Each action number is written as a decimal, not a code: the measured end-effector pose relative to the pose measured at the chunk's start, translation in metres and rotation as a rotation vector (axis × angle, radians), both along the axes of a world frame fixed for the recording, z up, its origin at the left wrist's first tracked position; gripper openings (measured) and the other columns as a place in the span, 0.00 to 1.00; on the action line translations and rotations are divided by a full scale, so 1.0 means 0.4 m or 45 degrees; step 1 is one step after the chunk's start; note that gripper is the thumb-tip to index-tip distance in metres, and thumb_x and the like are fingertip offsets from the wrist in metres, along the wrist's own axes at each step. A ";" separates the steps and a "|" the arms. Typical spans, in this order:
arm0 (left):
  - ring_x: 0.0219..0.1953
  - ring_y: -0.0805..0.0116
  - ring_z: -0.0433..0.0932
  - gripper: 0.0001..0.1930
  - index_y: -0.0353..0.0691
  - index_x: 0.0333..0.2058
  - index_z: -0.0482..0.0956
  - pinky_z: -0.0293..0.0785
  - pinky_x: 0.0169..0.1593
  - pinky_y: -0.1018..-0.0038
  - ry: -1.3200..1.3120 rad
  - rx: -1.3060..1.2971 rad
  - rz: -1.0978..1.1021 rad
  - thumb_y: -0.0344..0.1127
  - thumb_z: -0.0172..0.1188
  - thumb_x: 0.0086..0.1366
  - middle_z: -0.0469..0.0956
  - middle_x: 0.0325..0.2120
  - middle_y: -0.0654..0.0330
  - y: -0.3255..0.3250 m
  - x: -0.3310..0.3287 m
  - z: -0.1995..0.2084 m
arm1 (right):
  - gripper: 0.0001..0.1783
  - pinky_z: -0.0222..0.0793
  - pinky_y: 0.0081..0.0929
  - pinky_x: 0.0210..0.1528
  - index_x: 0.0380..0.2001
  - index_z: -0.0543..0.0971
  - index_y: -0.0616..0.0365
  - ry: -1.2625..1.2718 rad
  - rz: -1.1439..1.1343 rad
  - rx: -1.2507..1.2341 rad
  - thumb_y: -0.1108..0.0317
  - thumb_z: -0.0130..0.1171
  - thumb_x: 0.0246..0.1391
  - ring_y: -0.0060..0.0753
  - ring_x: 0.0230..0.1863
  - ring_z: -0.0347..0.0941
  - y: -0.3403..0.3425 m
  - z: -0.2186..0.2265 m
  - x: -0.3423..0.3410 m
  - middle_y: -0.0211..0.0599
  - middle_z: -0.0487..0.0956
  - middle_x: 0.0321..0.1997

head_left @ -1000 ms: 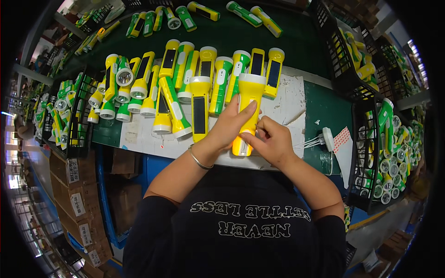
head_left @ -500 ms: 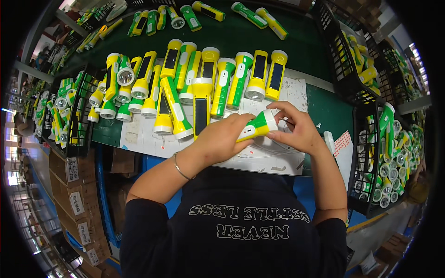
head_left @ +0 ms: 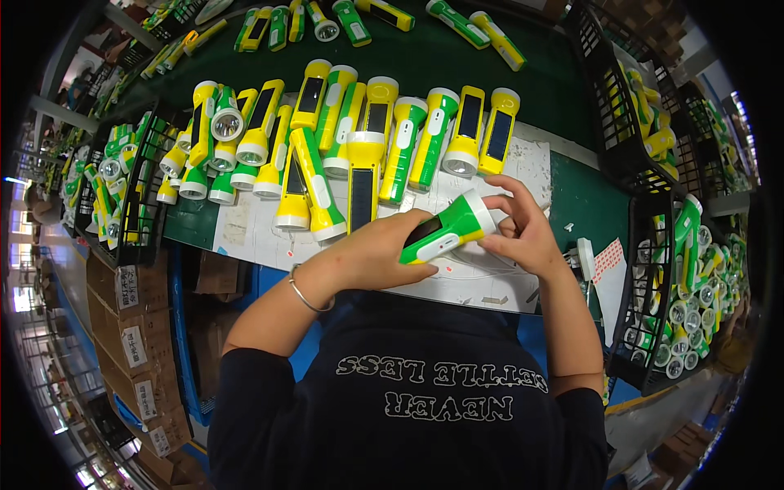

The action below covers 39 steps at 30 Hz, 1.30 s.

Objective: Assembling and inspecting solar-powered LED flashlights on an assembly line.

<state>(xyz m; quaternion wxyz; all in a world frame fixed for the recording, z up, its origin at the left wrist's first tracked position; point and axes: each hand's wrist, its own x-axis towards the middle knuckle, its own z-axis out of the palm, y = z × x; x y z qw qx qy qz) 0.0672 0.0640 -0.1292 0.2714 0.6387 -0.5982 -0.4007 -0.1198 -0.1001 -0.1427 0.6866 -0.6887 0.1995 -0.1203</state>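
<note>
A green and yellow flashlight [head_left: 457, 230] with a white head rim lies tilted between my hands, its head up and to the right. My left hand [head_left: 384, 251] wraps round the handle, covering its lower end. Thumb and fingers of my right hand [head_left: 523, 233] are curled about the white rim. A dark panel on the handle shows partly beside my left fingers. Just beyond my hands, several similar flashlights [head_left: 402, 151] lie in a row on a white sheet [head_left: 245, 237], some overlapping. A thin white cable [head_left: 482, 269] runs under the held flashlight.
Black crates of flashlights stand at the left [head_left: 147, 192] and right [head_left: 633, 327], with another crate [head_left: 600, 106] at the far right. More flashlights [head_left: 351, 23] lie along the far side of the green table [head_left: 490, 90]. A red-dotted sticker sheet [head_left: 607, 260] lies beside my right forearm.
The held flashlight has been turned about its length, so its green side and slide switch now show. Its head points a little higher. Both hands remain on it.
</note>
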 end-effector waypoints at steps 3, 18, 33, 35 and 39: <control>0.47 0.58 0.71 0.34 0.32 0.53 0.58 0.66 0.50 0.70 0.251 -0.115 0.203 0.39 0.63 0.51 0.70 0.45 0.46 -0.001 -0.024 -0.057 | 0.25 0.67 0.25 0.27 0.43 0.72 0.53 0.335 -0.221 -0.750 0.65 0.66 0.39 0.25 0.27 0.70 -0.006 -0.087 0.029 0.34 0.73 0.41; 0.50 0.58 0.67 0.35 0.28 0.54 0.55 0.62 0.54 0.69 0.396 -0.316 0.339 0.36 0.62 0.52 0.66 0.47 0.46 -0.054 -0.076 -0.098 | 0.08 0.61 0.11 0.26 0.33 0.78 0.64 0.050 -0.309 -0.123 0.70 0.58 0.51 0.12 0.22 0.66 0.044 -0.010 -0.014 0.25 0.74 0.21; 0.45 0.49 0.68 0.33 0.30 0.54 0.56 0.64 0.50 0.67 -0.116 -0.535 0.465 0.32 0.61 0.51 0.65 0.43 0.44 -0.053 -0.109 -0.084 | 0.08 0.54 0.11 0.21 0.23 0.76 0.62 0.052 -0.297 0.140 0.69 0.58 0.51 0.08 0.20 0.61 0.053 -0.022 -0.023 0.21 0.71 0.18; 0.45 0.49 0.68 0.33 0.31 0.53 0.57 0.65 0.49 0.66 -0.092 -0.566 0.420 0.33 0.62 0.51 0.66 0.43 0.44 -0.053 -0.107 -0.089 | 0.09 0.52 0.11 0.21 0.24 0.75 0.61 0.109 -0.243 -0.025 0.66 0.58 0.51 0.09 0.19 0.59 0.044 -0.030 -0.030 0.20 0.70 0.17; 0.45 0.49 0.68 0.32 0.31 0.53 0.57 0.65 0.49 0.66 -0.045 -0.526 0.413 0.33 0.62 0.51 0.66 0.43 0.44 -0.051 -0.116 -0.082 | 0.09 0.51 0.12 0.20 0.25 0.75 0.60 0.110 -0.218 0.113 0.66 0.58 0.51 0.09 0.19 0.59 0.032 -0.029 -0.024 0.20 0.70 0.17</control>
